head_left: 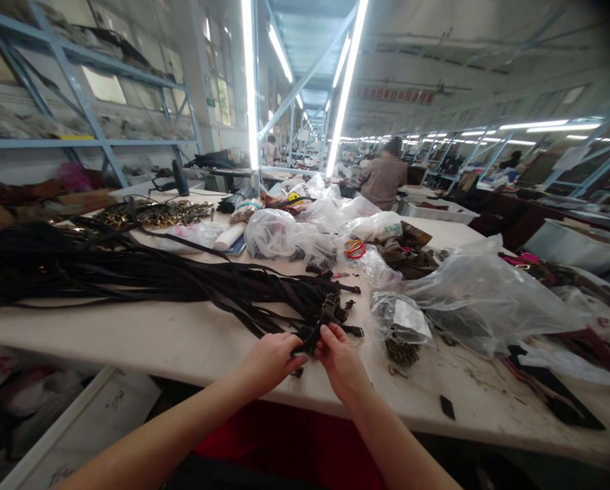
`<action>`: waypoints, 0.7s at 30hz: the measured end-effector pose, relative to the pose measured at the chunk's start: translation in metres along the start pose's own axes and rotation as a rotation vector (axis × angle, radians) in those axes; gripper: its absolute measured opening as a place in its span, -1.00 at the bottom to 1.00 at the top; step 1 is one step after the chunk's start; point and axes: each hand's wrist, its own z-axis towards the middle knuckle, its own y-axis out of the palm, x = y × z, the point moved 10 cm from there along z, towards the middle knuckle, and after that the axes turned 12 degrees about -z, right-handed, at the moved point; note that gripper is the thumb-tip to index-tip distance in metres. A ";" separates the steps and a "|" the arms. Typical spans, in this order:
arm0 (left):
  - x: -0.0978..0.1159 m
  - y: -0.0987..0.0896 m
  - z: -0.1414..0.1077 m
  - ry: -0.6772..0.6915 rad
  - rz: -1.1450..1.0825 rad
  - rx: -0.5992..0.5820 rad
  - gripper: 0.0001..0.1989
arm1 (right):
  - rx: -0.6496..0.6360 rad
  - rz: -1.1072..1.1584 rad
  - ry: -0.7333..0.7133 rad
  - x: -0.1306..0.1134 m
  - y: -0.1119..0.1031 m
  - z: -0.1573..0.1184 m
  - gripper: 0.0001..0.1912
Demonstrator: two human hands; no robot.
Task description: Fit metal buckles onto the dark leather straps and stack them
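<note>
Near the table's front edge, my left hand [273, 359] and my right hand [340, 358] are both closed on a black strap [311, 338], a short way apart. Dark buckle-like fittings show just beyond my fingers, but their details are too small to make out. From there a long bundle of black straps [182, 273] stretches across the table to the left. To the right of my right hand lies a clear plastic bag [401, 318] with a white label, and small metal hooks spill from its lower end.
Several clear plastic bags [305, 231] are heaped at the middle back. Brass-coloured hardware [165, 212] is piled at back left. A large plastic bag [481, 289] and a small black piece [446, 407] lie at right. Farther back, a person [384, 175] stands beyond the table.
</note>
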 end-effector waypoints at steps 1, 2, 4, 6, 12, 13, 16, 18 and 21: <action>0.005 0.000 0.001 0.002 -0.037 -0.004 -0.79 | -0.019 -0.031 -0.048 -0.010 0.003 -0.006 -0.78; 0.010 -0.001 0.002 0.004 -0.101 -0.010 -0.77 | -0.053 -0.098 -0.115 -0.022 0.007 -0.014 -0.77; 0.021 -0.005 0.007 0.005 -0.318 -0.031 -0.73 | -0.117 -0.328 -0.320 -0.054 0.016 -0.030 -0.77; 0.028 -0.009 0.011 -0.027 -0.595 -0.044 -0.72 | -0.073 -0.577 -0.524 -0.081 0.016 -0.046 -0.74; 0.035 -0.041 0.004 -0.189 -1.121 0.251 -0.61 | -0.294 -0.711 -0.386 -0.025 0.026 -0.067 -0.47; 0.040 -0.046 0.001 -0.193 -1.196 0.309 -0.59 | -0.433 -0.658 -0.342 -0.009 0.041 -0.076 -0.39; 0.062 -0.061 -0.009 -0.196 -1.423 0.468 -0.54 | -0.591 -0.474 -0.315 -0.006 0.079 -0.102 -0.09; 0.079 -0.077 -0.014 -0.115 -1.620 0.554 -0.54 | -0.490 -0.364 -0.359 -0.041 0.085 -0.111 -0.07; 0.087 -0.101 -0.021 0.005 -1.982 0.585 -0.60 | -0.226 -0.306 -0.503 -0.116 0.055 -0.114 -0.34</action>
